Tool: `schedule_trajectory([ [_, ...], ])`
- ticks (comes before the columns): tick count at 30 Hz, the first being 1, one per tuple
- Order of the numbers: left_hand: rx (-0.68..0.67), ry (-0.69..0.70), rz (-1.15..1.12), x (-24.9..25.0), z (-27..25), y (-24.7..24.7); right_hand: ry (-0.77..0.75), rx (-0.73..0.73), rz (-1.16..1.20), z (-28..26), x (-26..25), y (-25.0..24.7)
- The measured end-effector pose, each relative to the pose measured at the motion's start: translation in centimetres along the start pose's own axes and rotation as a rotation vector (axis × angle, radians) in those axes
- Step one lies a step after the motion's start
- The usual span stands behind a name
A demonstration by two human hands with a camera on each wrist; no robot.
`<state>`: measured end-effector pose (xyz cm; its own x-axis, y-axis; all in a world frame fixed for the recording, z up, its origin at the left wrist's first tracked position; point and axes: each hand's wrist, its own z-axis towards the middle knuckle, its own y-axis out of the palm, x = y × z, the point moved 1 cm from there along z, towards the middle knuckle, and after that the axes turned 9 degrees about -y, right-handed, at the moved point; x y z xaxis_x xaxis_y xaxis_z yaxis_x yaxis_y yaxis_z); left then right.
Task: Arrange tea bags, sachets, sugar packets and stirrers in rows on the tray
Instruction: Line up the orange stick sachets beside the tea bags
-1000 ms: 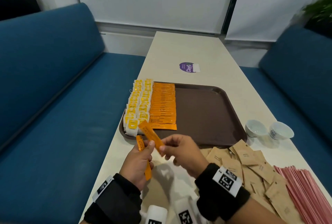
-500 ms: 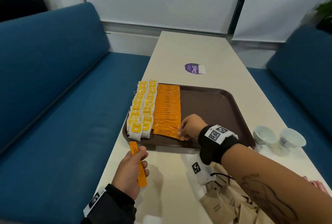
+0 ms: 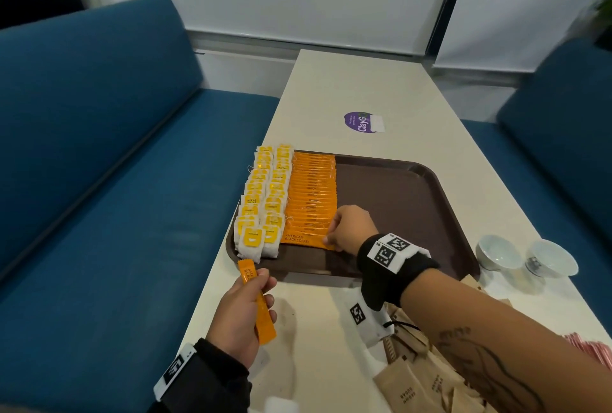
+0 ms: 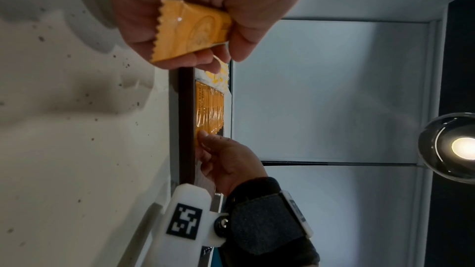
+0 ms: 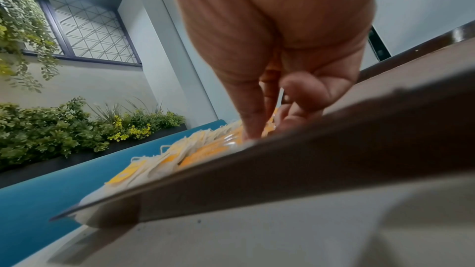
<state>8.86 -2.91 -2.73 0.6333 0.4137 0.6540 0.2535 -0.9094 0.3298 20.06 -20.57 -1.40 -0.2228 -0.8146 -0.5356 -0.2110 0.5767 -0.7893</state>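
Sachet (image 3: pixel 257 303) upright in left hand (image 3: pixel 239 320) grip, long axis toward tray (image 3: pixel 410 181)

The front orange sachet (image 3: pixel 306 239) on the tray reads "AMERICAN BLACK COFFEE", the purple round sticker (image 3: pixel 359 121) on the surface reads "ClayG", and one brown packet (image 3: pixel 408 393) reads "BROWN SUGAR".

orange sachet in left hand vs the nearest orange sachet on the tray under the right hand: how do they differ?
The orange stick sachet in the left hand is off the brown plastic tray, held above the white table; the front orange sachet of the row lies flat on the tray.

The held one points lengthwise away from the person; the tray one lies crosswise.

The left hand grips the first; the right hand touches the second's end.

Both look like the same orange coffee sachet.
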Motion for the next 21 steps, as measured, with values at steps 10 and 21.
schedule_trajectory([
  [10, 0.040, 0.059, 0.088, -0.1, 0.9, 0.2, -0.037, 0.128, 0.136, -1.4, 0.7, -0.2],
  [21, -0.134, 0.107, 0.041, -0.3, 0.7, 0.5, -0.172, 0.250, 0.212, -3.4, 1.4, -0.5],
])
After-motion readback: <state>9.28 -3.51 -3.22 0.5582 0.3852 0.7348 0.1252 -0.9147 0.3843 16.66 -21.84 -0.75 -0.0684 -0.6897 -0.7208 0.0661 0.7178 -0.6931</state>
